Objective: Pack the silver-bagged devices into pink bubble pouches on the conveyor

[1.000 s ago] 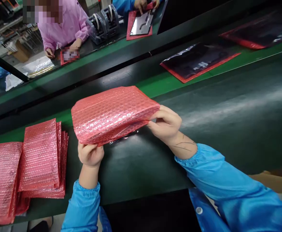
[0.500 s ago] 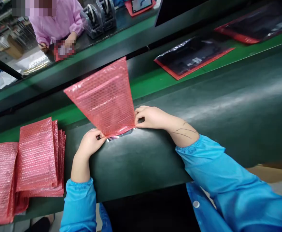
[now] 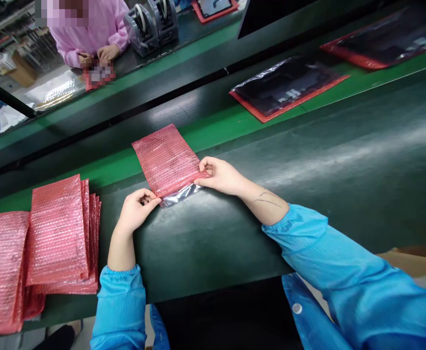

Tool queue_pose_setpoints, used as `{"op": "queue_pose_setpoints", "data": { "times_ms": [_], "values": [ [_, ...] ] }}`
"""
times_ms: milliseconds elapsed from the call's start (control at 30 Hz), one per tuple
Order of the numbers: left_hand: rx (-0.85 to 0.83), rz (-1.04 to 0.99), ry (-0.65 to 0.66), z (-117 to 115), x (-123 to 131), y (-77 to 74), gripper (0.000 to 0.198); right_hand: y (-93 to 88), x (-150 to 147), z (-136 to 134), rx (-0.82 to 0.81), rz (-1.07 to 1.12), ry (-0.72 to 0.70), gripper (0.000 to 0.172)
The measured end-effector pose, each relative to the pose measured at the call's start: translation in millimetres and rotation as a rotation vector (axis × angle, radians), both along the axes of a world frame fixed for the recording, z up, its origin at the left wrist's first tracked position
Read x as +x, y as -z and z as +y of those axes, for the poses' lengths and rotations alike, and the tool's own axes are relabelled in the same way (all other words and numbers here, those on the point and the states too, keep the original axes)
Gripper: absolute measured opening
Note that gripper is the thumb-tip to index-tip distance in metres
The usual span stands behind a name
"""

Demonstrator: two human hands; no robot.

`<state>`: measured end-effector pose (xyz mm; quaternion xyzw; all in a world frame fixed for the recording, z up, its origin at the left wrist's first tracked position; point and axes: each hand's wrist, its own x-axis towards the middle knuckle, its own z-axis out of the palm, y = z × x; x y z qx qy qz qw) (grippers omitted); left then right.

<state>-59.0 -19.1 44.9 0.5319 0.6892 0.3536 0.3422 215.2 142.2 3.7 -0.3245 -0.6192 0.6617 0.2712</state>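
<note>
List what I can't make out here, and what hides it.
Inside the bubble bag: head view, hidden by its red wrap.
Part of the leftmost bag pile: head view, cut by left edge.
Part of the rightmost packet: head view, cut by right edge.
Object by the co-worker's hands: head view, blurred into blocks.

The rectangular red bubble-wrap bag (image 3: 169, 159), which earlier was raised between the person's left hand (image 3: 134, 209) and right hand (image 3: 222, 176), has now come down onto the smooth dark green tabletop (image 3: 213, 243). At its near edge, more of the shiny plastic film (image 3: 181, 195) is showing.
</note>
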Motion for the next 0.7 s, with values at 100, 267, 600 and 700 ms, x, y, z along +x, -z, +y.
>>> {"op": "queue_pose_setpoints", "data": {
  "times_ms": [100, 267, 600, 700],
  "values": [
    [-0.03, -0.097, 0.035, -2.4, 2.5, 0.0, 0.034, -1.3, 1.4, -2.1, 0.254, -0.085, 0.12, 0.043],
    [-0.143, -0.471, 0.115, -2.0, 9.0, 6.7, 0.048, -7.3, 6.5, -3.5, 0.632, -0.243, 0.22, 0.032],
    [0.201, -0.584, -0.501, -2.9, 13.4, 17.5, 0.077, -1.5, 2.1, -18.9, 0.124, 0.044, -0.295, 0.057],
    [0.302, -0.427, -0.546, -32.4, -0.9, -11.2, 0.074, 5.1, 1.4, -18.1, 0.05, 0.046, -0.242, 0.062]
  ]
}}
